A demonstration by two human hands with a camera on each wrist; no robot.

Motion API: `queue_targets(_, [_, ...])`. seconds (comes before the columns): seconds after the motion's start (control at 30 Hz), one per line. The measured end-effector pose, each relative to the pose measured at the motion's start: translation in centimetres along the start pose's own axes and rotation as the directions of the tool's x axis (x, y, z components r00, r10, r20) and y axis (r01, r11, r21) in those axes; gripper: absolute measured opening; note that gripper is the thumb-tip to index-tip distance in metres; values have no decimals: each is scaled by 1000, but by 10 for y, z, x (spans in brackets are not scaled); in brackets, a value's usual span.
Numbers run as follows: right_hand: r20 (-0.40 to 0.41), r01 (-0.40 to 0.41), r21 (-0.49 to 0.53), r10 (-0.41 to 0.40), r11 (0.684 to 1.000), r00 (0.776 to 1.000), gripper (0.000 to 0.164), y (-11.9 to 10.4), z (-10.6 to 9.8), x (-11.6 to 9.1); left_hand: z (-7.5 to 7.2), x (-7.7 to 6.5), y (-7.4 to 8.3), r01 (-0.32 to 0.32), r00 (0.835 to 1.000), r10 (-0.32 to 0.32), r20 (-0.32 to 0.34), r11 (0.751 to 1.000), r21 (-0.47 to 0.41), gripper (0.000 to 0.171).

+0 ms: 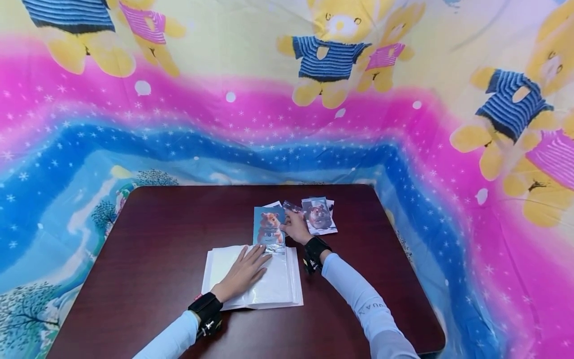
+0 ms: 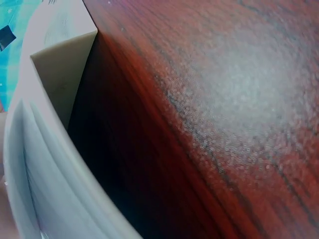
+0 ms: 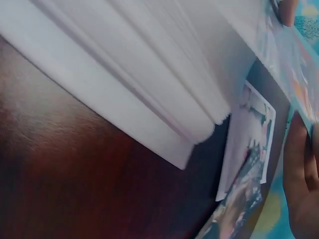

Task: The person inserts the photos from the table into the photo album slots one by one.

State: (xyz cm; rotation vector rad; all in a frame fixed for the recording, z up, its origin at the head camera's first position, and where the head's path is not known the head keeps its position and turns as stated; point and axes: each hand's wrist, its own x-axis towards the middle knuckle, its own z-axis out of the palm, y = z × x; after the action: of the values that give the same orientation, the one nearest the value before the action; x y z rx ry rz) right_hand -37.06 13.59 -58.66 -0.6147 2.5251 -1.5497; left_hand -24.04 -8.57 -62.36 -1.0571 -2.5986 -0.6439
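Observation:
A white photo album [image 1: 219,279] lies open on the table. My left hand [image 1: 244,274] rests on its page, fingers spread toward the upper edge. A photo card with a hamster picture and a teal background [image 1: 271,227] overlaps the album's top edge, its lower end at the clear sleeve. My right hand [image 1: 297,228] pinches that card at its right edge; the fingers [image 3: 296,164] show beside it in the right wrist view. In the left wrist view only the album's edge [image 2: 75,164] shows clearly.
More photo cards [image 1: 319,217] lie stacked to the right of my right hand, and others are partly hidden behind it. The dark red-brown table [image 1: 157,239] has rounded corners. A patterned bear curtain [image 1: 251,109] hangs around its back and sides.

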Motion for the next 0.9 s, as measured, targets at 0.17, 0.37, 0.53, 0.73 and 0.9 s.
queue_targets(0.17, [102,16,95,-26,995,994,74,0,-1,5,1,-1,-1,-9,999,9,-41,1000,7,34])
queue_targets(0.37, [97,-23,121,11,992,995,56,-5,2,5,3,-4,-2,-5,999,6,-37,999,32,33])
queue_targets(0.53, [106,-88,196,68,977,992,42,-11,1,2,4,-5,-1,19,1000,-19,-11,999,28,36])
queue_targets(0.73, [98,-103,217,84,971,992,40,-2,4,1,6,-6,-2,19,1000,-19,-18,999,32,36])
queue_targets(0.9, [144,-109,226,77,968,987,43,-1,5,-3,4,-6,-2,45,999,-46,8,998,36,37])
